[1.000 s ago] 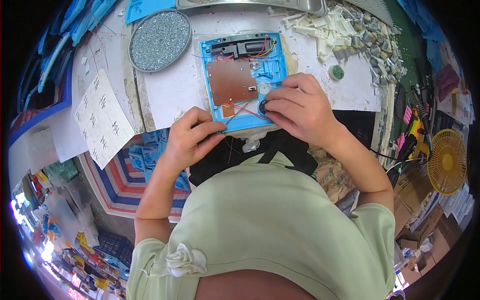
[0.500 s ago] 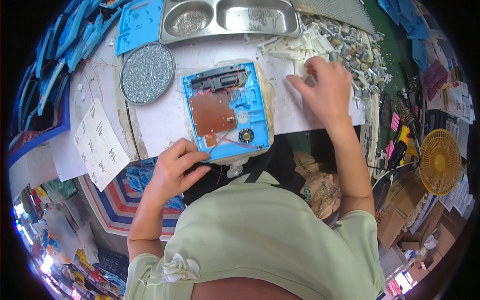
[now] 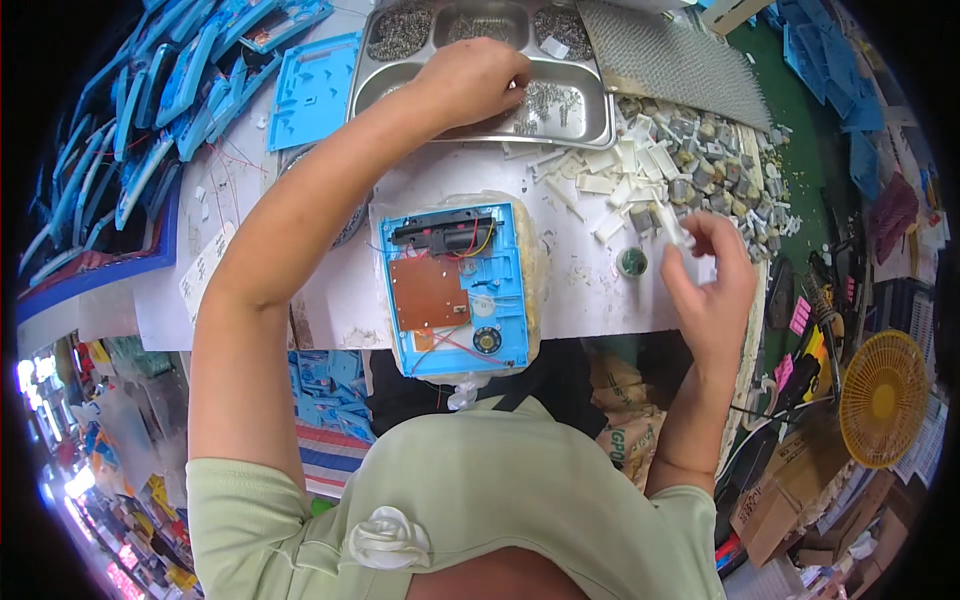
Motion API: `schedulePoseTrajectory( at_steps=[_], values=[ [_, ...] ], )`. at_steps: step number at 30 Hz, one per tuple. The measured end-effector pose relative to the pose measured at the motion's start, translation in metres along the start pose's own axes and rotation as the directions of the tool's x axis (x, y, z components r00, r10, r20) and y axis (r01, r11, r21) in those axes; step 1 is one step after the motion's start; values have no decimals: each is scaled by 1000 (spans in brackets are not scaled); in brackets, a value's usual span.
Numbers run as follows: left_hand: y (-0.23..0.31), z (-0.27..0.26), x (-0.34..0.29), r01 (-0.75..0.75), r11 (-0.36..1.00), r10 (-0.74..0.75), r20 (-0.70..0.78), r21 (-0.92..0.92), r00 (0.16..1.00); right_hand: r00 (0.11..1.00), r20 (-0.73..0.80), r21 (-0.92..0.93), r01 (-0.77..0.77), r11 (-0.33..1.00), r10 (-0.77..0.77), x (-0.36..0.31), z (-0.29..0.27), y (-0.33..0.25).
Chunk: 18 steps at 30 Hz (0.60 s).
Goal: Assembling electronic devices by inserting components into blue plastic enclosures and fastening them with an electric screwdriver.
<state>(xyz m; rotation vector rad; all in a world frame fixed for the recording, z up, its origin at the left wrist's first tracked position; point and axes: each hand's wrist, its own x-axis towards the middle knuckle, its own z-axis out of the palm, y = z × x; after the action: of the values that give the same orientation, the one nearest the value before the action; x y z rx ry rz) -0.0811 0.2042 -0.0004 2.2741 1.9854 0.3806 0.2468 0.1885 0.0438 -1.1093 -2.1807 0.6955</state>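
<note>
A blue plastic housing (image 3: 505,300) lies open on the white bench in front of me, with a brown circuit board (image 3: 428,295), a black part (image 3: 440,232) wired at its top and a small round speaker (image 3: 487,341) near its lower edge. My left hand (image 3: 475,80) reaches across into a metal compartment tray (image 3: 560,140), fingers bunched down over a heap of small screws (image 3: 545,100). Whether it holds any is hidden. My right hand (image 3: 712,285) is raised to the right of the housing, pinching a small white plastic piece (image 3: 675,228).
A pile of white and grey plastic pieces (image 3: 680,170) spreads right of the tray. A small green roll (image 3: 631,263) sits by the housing. A metal mesh sheet (image 3: 680,60) lies at the back right, stacked blue housings (image 3: 150,90) at the left, a yellow fan (image 3: 885,400) low right.
My left hand left the housing's lower edge and stretched up into the screw tray. My right hand left the housing's speaker, reached into the parts pile and came back holding a white piece.
</note>
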Motion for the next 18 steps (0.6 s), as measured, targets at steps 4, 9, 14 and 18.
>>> schedulePoseTrajectory(
  at_steps=[4, 9, 14, 18],
  values=[
    [2, 10, 4, 44, 999, -44, -7, 16, 999, 999, 22, 17, 38, 999, -38, -7, -1, 8],
    [-3, -27, -11, 117, 992, -115, -32, 52, 993, 1000, 0, 75, 24, 997, -24, -10, -4, 11],
    [3, -8, -5, 82, 992, -77, -57, 92, 995, 989, 59, 101, 127, 987, -133, -3, 3, 0],
    [2, 17, 4, 95, 977, -98, 5, 188, 995, 972, 113, 89, 195, 977, -205, 3, 14, -5]
  ],
)
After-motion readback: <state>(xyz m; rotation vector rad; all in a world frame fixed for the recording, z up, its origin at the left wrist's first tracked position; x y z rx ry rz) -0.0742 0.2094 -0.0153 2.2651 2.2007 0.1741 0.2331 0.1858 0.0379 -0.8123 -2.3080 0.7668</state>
